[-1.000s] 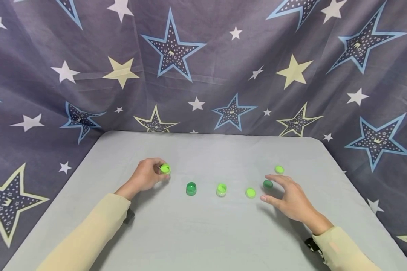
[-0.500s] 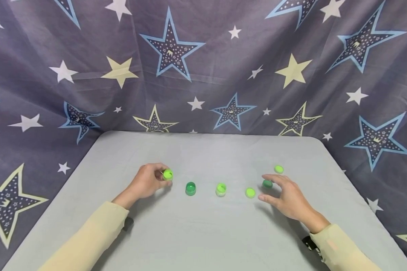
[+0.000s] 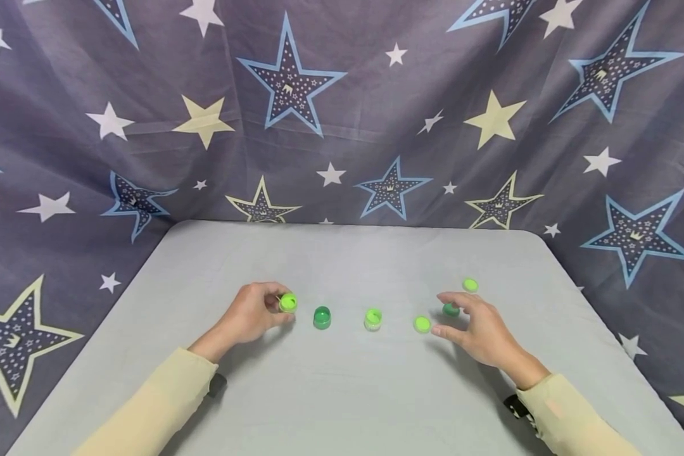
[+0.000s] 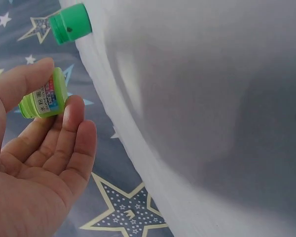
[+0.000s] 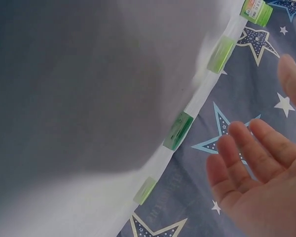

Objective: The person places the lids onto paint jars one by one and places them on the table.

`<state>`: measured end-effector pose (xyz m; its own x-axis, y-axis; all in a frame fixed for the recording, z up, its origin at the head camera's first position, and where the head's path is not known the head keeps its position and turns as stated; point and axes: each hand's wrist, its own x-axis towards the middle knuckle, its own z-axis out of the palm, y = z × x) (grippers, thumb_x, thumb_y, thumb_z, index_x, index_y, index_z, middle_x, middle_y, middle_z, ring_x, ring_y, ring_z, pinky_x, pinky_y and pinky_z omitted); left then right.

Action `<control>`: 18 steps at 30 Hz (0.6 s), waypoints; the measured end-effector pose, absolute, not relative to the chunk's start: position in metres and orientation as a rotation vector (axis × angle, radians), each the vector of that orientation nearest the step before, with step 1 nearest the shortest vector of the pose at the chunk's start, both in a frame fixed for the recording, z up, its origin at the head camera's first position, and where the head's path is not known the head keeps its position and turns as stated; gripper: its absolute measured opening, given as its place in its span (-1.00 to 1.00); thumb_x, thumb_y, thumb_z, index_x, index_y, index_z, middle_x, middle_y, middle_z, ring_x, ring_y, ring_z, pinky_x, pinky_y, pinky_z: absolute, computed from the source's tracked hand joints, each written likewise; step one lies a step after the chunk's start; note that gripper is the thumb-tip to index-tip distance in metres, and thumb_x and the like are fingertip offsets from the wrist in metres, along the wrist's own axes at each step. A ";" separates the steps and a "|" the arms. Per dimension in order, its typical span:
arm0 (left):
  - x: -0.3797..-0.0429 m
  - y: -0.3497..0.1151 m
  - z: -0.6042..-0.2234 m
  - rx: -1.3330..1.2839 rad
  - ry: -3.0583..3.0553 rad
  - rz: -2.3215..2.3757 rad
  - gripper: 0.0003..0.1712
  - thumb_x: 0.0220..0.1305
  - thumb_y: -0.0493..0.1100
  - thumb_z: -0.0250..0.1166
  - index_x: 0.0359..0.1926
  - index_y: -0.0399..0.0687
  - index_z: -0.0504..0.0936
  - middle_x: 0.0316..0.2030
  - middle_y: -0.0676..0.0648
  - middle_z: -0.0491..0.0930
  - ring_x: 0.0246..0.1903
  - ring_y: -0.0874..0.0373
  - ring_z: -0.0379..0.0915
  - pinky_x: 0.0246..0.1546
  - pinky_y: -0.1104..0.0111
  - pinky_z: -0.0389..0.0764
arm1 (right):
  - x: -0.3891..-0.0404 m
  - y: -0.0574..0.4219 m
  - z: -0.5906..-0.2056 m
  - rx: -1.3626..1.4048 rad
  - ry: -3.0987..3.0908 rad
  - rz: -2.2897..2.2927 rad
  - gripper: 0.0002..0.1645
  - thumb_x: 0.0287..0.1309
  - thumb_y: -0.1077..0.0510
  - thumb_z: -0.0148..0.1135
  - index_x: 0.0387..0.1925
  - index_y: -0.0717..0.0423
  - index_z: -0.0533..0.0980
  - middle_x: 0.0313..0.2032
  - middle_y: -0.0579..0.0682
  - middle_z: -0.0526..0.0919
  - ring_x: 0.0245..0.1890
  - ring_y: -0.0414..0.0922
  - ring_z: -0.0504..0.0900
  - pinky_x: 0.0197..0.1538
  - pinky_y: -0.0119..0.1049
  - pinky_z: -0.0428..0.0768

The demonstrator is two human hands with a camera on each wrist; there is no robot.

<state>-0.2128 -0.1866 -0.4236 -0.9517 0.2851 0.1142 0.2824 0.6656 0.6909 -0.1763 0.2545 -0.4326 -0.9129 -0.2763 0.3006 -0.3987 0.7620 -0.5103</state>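
Between thumb and fingers my left hand [image 3: 252,313] pinches a small light-green paint jar [image 4: 45,95] with a printed label and no lid on. Just right of it a dark-green jar [image 3: 322,318] stands lidless on the table. Farther right is another lidless light-green jar [image 3: 373,320]. My right hand [image 3: 481,332] is held over the table with thumb and fingers spread apart, holding nothing. Near its thumb lies a light-green lid [image 3: 422,324]. A dark-green lid [image 3: 451,310] is partly hidden by its fingers, and a second light-green lid [image 3: 470,285] lies behind them.
The pale grey cloth-covered table [image 3: 342,392] spans the view. Behind it hangs a dark curtain [image 3: 342,145] printed with stars. The jars and lids form a loose row across the table's middle.
My left hand has moved right and toward me with the light-green jar, closer to the dark-green jar. My right hand has shifted slightly left. The standing jars and lids have stayed put.
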 end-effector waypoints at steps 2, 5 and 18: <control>-0.211 -0.185 -0.423 0.493 2.862 1.192 -0.62 0.03 -0.26 0.61 -0.10 -0.14 0.73 -0.32 0.03 0.66 -0.30 0.14 0.57 -0.23 0.30 0.61 | -0.177 0.253 -0.433 0.532 -2.755 0.879 -0.25 0.05 -0.01 0.60 0.24 0.18 0.55 0.10 0.12 0.68 0.02 0.13 0.66 0.11 0.16 0.58; -0.207 -0.184 -0.422 0.499 2.856 1.194 -0.62 0.03 -0.27 0.61 -0.10 -0.12 0.73 -0.30 0.04 0.67 -0.27 0.13 0.58 -0.20 0.28 0.62 | -0.177 0.251 -0.435 0.530 -2.771 0.903 -0.26 0.05 0.01 0.60 0.23 0.19 0.55 0.09 0.11 0.68 0.01 0.11 0.66 0.10 0.16 0.58; -0.194 -0.174 -0.419 0.543 2.827 1.202 -0.61 0.00 -0.27 0.63 -0.11 -0.05 0.74 -0.27 0.10 0.68 -0.26 0.20 0.57 -0.15 0.27 0.66 | -0.180 0.242 -0.438 0.476 -2.866 0.915 -0.31 0.04 0.07 0.60 0.20 0.18 0.58 0.06 0.10 0.69 0.01 0.09 0.64 0.05 0.07 0.62</control>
<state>-0.1940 -0.1743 -0.4187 -0.9393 0.3237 0.1139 0.3066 0.6427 0.7021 -0.1799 0.2419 -0.4378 -0.9467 -0.2649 0.1834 -0.3222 0.7712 -0.5490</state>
